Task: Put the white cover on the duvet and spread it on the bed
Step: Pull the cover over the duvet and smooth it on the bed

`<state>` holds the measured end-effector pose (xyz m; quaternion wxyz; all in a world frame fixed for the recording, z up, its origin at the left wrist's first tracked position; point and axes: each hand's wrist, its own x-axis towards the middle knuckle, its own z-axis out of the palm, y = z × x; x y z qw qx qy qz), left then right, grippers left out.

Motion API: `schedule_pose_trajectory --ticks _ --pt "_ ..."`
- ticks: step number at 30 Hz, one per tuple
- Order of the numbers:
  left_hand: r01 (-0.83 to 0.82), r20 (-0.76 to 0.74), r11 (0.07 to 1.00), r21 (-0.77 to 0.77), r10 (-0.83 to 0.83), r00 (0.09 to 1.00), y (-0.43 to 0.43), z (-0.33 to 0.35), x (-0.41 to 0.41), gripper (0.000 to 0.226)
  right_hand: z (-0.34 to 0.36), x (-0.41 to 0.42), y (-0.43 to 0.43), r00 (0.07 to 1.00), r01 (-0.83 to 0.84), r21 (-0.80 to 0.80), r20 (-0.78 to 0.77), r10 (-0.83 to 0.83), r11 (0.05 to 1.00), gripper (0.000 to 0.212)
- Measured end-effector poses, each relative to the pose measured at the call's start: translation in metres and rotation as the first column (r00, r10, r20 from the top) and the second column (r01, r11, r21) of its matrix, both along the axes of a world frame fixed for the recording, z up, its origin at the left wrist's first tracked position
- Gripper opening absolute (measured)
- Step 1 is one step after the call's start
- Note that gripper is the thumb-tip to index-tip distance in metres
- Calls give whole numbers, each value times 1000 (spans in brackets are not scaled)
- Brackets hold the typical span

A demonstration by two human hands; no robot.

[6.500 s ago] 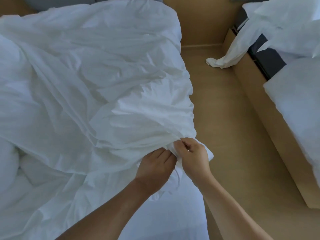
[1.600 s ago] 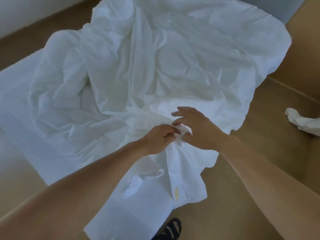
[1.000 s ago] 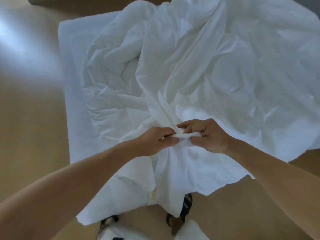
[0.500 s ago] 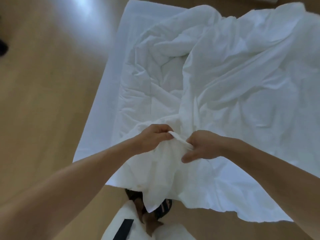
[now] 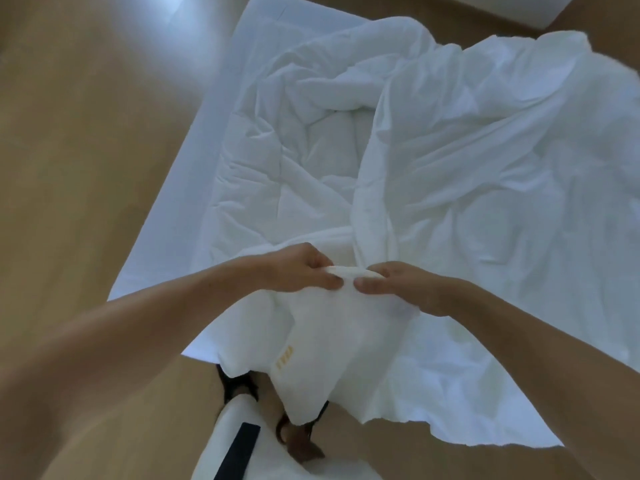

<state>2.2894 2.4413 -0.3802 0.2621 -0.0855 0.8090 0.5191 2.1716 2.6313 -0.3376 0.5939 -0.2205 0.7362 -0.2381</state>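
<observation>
A crumpled white cover (image 5: pixel 485 174) lies over the right part of the bed (image 5: pixel 221 109). The puffy white duvet (image 5: pixel 298 157) shows bare to its left. At the bed's near edge my left hand (image 5: pixel 298 268) and my right hand (image 5: pixel 398 285) pinch the same bunched edge of white fabric between thumbs and fingers, thumbs almost touching. Below them a flap with a small yellow label (image 5: pixel 284 357) hangs over the bed's edge. I cannot tell whether the pinched fabric is cover alone or cover with duvet.
Wooden floor (image 5: pixel 76 150) runs along the bed's left side and in front of it. My feet in dark sandals (image 5: pixel 239 386) stand on the floor just below the hanging fabric, with white trousers with a black stripe (image 5: pixel 235 448) at the bottom edge.
I have walked from the bed's side round to its foot. Both hands kept hold of the fabric edge and have drawn closer together along it in the last half second.
</observation>
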Motion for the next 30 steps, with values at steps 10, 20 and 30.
schedule_pose_trajectory --ticks 10,20,30 --pt "-186 16 957 223 188 982 18 -1 15 24 -3 -13 -1 948 266 -69 198 -248 961 41" --pt "-383 85 803 456 389 917 21 6 16 20 8 -1 8 994 -61 -147 80 74 987 36" --pt "-193 70 943 270 180 981 37 -4 28 21 -1 -3 12 936 331 -69 149 -318 941 14"
